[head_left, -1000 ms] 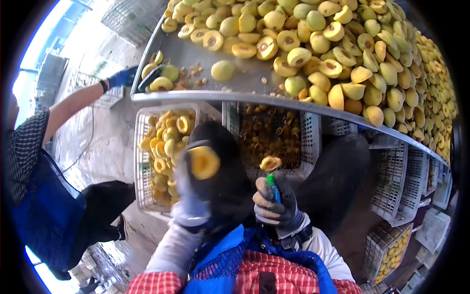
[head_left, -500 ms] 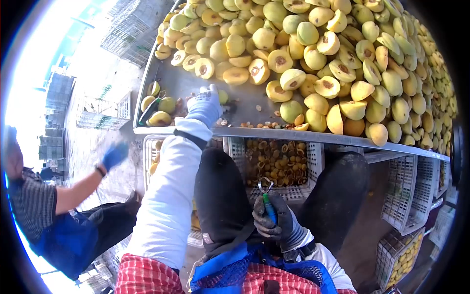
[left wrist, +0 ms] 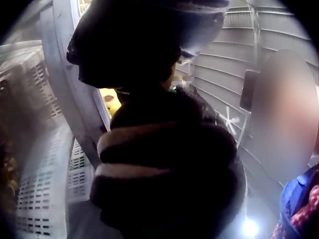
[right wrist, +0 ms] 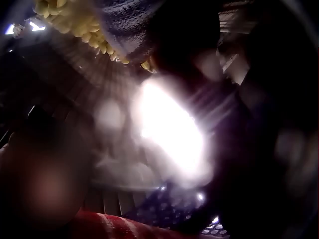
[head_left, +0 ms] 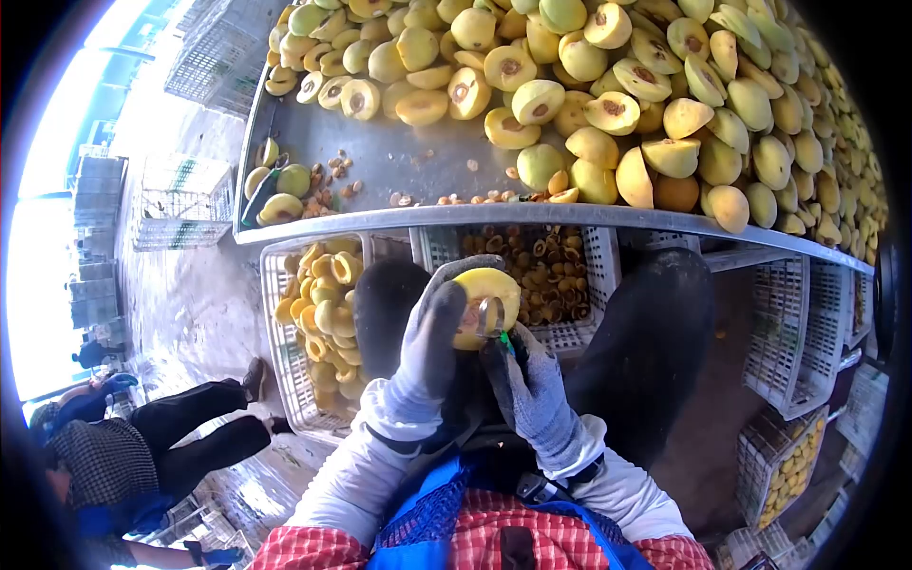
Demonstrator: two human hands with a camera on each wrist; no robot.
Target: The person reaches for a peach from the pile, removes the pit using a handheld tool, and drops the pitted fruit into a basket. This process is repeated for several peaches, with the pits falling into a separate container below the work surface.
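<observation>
My gloved left hand [head_left: 427, 332] holds a yellow peach half [head_left: 501, 283] above my lap, its cut face turned to me. In my gloved right hand [head_left: 537, 389] is a pitting knife with a green and blue handle, mostly covered by the fingers. Its metal loop [head_left: 490, 315] is at the middle of the cut face. Dark gloved fingers [left wrist: 164, 169], curled and in silhouette, fill the left wrist view. Glare and shadow hide the work in the right wrist view.
Many peach halves [head_left: 537, 102] are heaped on the metal table [head_left: 380, 176], with loose pits near its edge. Below stand a crate [head_left: 275, 332] of hollowed halves and a crate [head_left: 608, 275] of brownish scraps. Another person [head_left: 104, 456] is at the left.
My left hand first carried a hollowed half near the left crate, then reached onto the table. It has come back with a peach half to the loop in my right hand.
</observation>
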